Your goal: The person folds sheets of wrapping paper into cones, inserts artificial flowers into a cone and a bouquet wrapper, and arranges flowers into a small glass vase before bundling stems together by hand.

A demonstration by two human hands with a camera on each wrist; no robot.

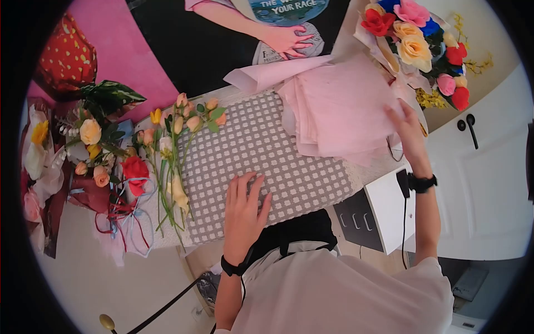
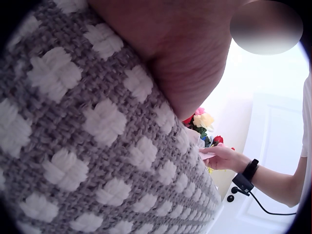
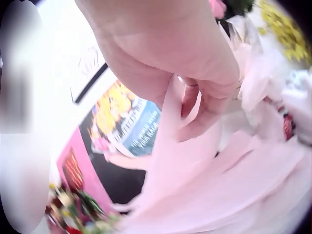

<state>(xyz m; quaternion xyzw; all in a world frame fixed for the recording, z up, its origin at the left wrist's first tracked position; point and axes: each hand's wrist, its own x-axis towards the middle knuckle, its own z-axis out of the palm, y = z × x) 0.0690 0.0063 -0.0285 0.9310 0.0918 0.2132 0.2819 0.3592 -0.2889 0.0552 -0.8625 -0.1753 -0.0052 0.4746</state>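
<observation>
My left hand rests with spread fingers on the near part of a grey cloth with white squares. Over the far right of that cloth lies a stack of pink wrapping paper sheets. At the stack's right edge is my right hand. In the right wrist view, the fingers and thumb of that hand pinch a raised fold of the pink paper. Loose artificial flowers with green stems lie along the cloth's left edge.
A bouquet of colourful roses stands behind the paper at the back right. More wrapped flowers and thin red and blue ribbons crowd the left end. A black poster is at the back; a white drawer unit stands at right.
</observation>
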